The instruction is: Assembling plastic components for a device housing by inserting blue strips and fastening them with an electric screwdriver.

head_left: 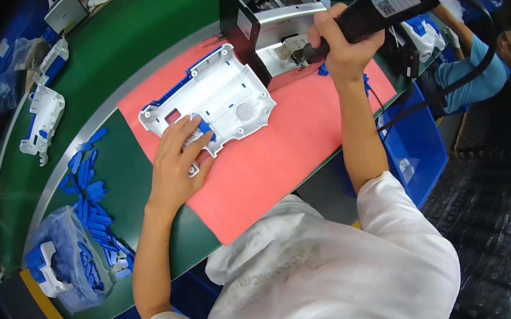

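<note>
A white plastic housing point(216, 97) with a blue edge strip lies inner side up on a pink mat point(255, 159). My left hand point(178, 159) grips its near left edge, fingers bent over it beside a small blue plastic piece point(205, 129). What the fingertips press on is partly hidden. In my right hand point(346, 43) is a black electric screwdriver point(383, 6), tilted, with a cable at its rear. Its front end points at the silver and black screw feeder point(278, 29) behind the mat, close to the outlet; whether the tip touches cannot be told.
Loose blue plastic strips point(86, 186) and a clear bag point(79, 257) of them lie on the left. White-and-blue housings point(43, 122) sit on the green conveyor point(110, 69). A blue bin point(415, 133) stands at right, near a co-worker in a blue shirt point(471, 72).
</note>
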Available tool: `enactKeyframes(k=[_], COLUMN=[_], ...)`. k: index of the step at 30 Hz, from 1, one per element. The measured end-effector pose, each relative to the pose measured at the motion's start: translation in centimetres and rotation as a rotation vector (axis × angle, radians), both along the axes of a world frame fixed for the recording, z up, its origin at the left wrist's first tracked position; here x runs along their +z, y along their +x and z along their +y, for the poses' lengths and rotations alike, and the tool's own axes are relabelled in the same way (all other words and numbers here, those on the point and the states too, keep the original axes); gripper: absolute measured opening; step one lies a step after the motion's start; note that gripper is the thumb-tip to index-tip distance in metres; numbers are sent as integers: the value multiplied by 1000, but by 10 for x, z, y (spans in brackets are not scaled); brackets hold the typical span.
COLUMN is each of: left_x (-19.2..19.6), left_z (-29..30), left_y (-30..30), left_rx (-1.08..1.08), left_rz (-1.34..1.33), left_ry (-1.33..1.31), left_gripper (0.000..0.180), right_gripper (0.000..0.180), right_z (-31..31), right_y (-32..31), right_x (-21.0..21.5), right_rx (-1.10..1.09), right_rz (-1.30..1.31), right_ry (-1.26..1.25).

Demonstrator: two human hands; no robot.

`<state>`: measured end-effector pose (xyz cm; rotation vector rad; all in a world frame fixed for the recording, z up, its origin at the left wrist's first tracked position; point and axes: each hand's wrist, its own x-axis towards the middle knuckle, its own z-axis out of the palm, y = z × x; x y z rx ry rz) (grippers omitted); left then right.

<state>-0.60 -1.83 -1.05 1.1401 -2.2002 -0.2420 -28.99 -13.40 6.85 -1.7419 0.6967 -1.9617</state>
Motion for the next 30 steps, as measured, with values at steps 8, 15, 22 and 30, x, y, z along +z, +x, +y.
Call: enactKeyframes(k=[8, 15, 22, 30], left_x=[-6, -10, -12, -14], left_z=[3, 2, 3, 3], left_y=[10, 10, 12, 10], left_rx=[-19, -25, -21, -9], left_rz=[5, 78, 89, 114], left_ry=[1, 6, 15, -53], left_gripper=[44, 40, 38, 31], right_gripper=[61, 67, 65, 64], right_z=[37, 32, 28, 26], right_y=[45, 151, 160, 165], right_x=[20, -11, -22, -31], right_rx=[292, 337, 410, 396], right_rz=[-239, 9, -62, 29], right_ry=[-10, 59, 133, 100])
